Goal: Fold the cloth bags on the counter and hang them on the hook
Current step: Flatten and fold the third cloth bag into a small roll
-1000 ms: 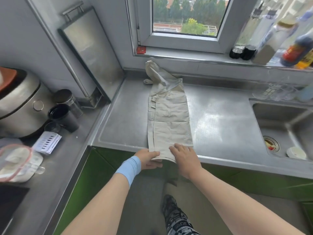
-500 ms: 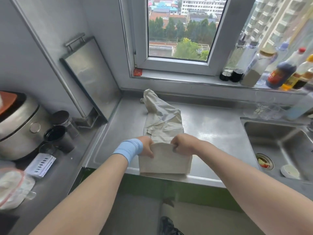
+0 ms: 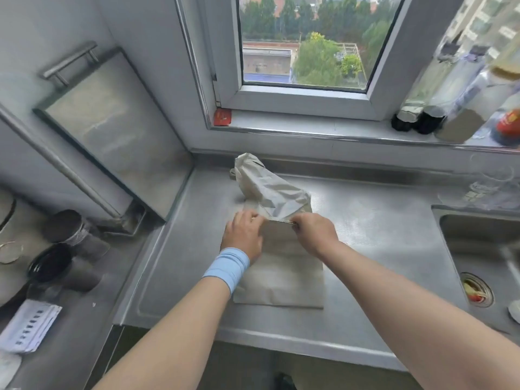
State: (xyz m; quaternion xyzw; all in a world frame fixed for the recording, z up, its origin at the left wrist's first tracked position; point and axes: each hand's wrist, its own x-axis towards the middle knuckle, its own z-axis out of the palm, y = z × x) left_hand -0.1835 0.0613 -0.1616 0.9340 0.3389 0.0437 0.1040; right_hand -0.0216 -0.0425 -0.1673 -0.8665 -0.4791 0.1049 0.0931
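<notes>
Jointly, left hand (image 3: 243, 235) and right hand (image 3: 315, 233) pinch cloth bag (image 3: 281, 274) fold; fingertips hidden.

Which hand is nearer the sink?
Right. The right hand grips the cloth bag at the fold's end toward the sink; the left hand is at the far end.

You had no readable text here. The red tag (image 3: 222, 117) at the lower-left corner of the window (image 3: 304, 43) and the red bottle label (image 3: 508, 123) right of the window were both too blurred.

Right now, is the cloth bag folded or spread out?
The cloth bag is partly folded: left hand and right hand hold its near end doubled over; far end crumpled.
</notes>
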